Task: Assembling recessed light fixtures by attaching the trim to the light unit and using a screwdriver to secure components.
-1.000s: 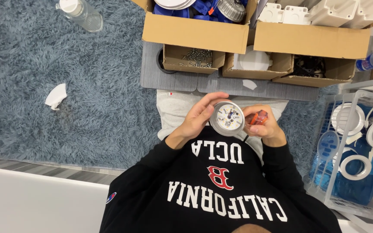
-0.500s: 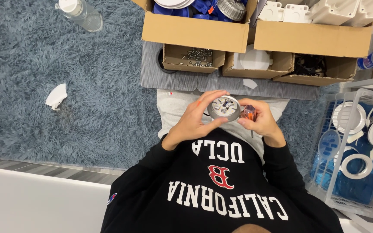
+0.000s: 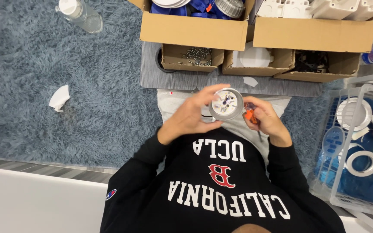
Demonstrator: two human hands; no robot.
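Tilted now more face-up than a second ago, round metal light housing (image 3: 226,104) over the lap, pinched at its rim by left hand (image 3: 193,117), wiring inside exposed. Right hand (image 3: 267,122) just beside it, grip pressed around orange-handled screwdriver (image 3: 250,115). Beyond the knees: grey mat (image 3: 173,80), small cardboard box of screws (image 3: 191,57); plastic crate (image 3: 359,146) at right; nothing blocking.

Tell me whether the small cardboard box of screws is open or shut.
Open. The small cardboard box has no lid or flaps over it, and the loose dark screws inside show from above.
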